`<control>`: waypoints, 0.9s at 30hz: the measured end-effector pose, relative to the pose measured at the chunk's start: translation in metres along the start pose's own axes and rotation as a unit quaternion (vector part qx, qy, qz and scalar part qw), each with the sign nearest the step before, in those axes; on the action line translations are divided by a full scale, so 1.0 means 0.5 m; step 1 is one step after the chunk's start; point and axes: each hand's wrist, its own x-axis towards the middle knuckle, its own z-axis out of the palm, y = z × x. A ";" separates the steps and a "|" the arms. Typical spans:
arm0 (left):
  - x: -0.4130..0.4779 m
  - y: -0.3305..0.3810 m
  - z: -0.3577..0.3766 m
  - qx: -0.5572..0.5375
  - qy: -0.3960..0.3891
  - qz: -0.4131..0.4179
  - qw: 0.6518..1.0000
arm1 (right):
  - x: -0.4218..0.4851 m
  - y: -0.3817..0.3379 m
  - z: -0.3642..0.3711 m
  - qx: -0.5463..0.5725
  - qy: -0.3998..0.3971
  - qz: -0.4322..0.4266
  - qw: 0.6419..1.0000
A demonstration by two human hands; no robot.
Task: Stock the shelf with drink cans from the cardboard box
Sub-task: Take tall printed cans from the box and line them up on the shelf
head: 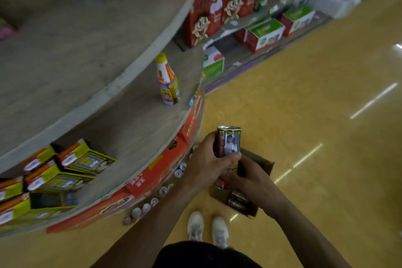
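A drink can (pixel 228 141) is gripped by the left hand (pixel 208 163), the thumb laid across the label and the fingers wrapped round the far side, so that the upper half and the rim stand clear above the fist; it is judged to be held this way so that it can be carried over and set down base first. Directly beneath that fist the right hand (pixel 250 177) is curled round a can-shaped end with a red base. Whether this is the same can's lower part or a second can cannot be told. The cardboard box (pixel 263 165) lies on the floor just below and behind both hands, with more cans (pixel 237 200) seen in it under the right wrist. Both forearms are reached forward and downward and meet over the box, the left one crossing in from the shelf side. To the left of the left hand the shelf (pixel 134 128) is largely bare, and a row of stocked cans (pixel 150 204) is lined up beneath its edge, below the left forearm; the can is probably meant for one of these places.
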 end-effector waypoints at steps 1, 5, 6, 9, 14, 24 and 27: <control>-0.002 0.014 -0.009 -0.006 0.018 0.004 1.000 | 0.007 -0.019 -0.003 -0.008 -0.007 -0.012 1.000; -0.015 0.073 -0.055 -0.012 0.086 0.037 0.996 | 0.040 -0.086 -0.006 -0.047 -0.056 -0.070 0.995; -0.019 0.085 -0.068 -0.016 0.104 0.046 0.993 | 0.050 -0.102 -0.004 -0.056 -0.068 -0.087 0.992; -0.038 0.116 -0.110 -0.013 0.155 0.072 0.985 | 0.074 -0.153 0.015 -0.081 -0.099 -0.137 0.982; -0.082 0.149 -0.190 -0.011 0.234 0.098 0.967 | 0.095 -0.244 0.073 -0.106 -0.142 -0.206 0.962; -0.175 0.175 -0.379 -0.010 0.337 0.131 0.932 | 0.122 -0.382 0.244 -0.158 -0.201 -0.291 0.922; -0.191 0.175 -0.440 -0.003 0.356 0.142 0.924 | 0.131 -0.414 0.300 -0.166 -0.197 -0.301 0.918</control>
